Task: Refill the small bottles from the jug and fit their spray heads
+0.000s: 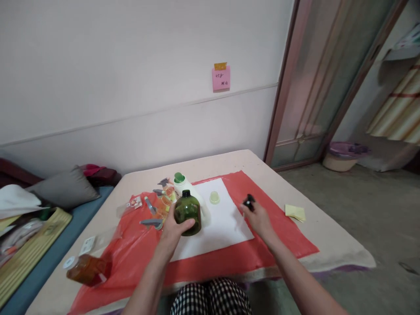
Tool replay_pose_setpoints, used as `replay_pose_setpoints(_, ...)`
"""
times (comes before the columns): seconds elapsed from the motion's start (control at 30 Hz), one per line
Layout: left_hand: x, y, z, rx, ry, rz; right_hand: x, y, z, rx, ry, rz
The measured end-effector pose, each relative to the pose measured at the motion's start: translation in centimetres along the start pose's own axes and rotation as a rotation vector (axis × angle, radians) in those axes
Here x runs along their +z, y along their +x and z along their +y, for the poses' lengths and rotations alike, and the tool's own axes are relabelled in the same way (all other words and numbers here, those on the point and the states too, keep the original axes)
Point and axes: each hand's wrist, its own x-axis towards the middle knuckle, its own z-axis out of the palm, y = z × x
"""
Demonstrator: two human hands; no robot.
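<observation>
My left hand (173, 229) is wrapped round a dark green transparent bottle (187, 214) with an open black neck, held upright over the white sheet (218, 236). To the right, my right hand (258, 217) grips a small black cap (249, 201) above the red plastic sheet (278, 236); whether it is a plain cap or a pump top is too small to tell. Behind the green bottle is a white jug (204, 203) with a green mouth, partly hidden. A pale green translucent cap (214, 197) rests on the white sheet between my hands.
Several spray bottles (162, 205) with orange liquid lie left of my left hand. A jar of amber liquid (87, 269) lies at the table's front left. Yellow sticky notes (295, 212) are on the right. A pink note (221, 78) is taped to the wall.
</observation>
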Motion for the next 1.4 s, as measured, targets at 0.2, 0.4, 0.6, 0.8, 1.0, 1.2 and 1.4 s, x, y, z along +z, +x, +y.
replay_pose_setpoints(0.2,1.4,0.0,-2.1,0.017,-0.044,0.115,4.7,0.1,3.7,0.055,-0.345,-0.282)
replay_pose_setpoints(0.4,3.4,-1.1,-3.6,-0.004,-0.107,0.127,5.1,-1.8,3.0,-0.054,-0.214,-0.322)
replay_pose_setpoints(0.6,5.7,-1.8,-4.7,0.005,-0.231,0.068,6.1,-6.1,-1.9,-0.142,0.468,-0.600)
replay_pose_setpoints(0.8,6.0,-2.1,-4.4,0.088,-0.169,0.011,6.5,-6.0,-4.9,-0.085,0.429,-0.522)
replay_pose_setpoints(1.0,5.2,-5.3,-7.4,0.060,-0.128,0.159,5.9,-1.8,-8.5,-0.408,-0.057,-0.383)
replay_pose_setpoints(1.2,3.4,-12.1,-15.7,0.057,0.205,0.237,6.5,3.5,-14.3,-0.731,-0.704,-0.300)
replay_pose_setpoints(1.4,2.7,-14.1,-20.8,0.168,0.415,0.221,7.4,6.1,-17.2,-0.798,-0.950,-0.312)
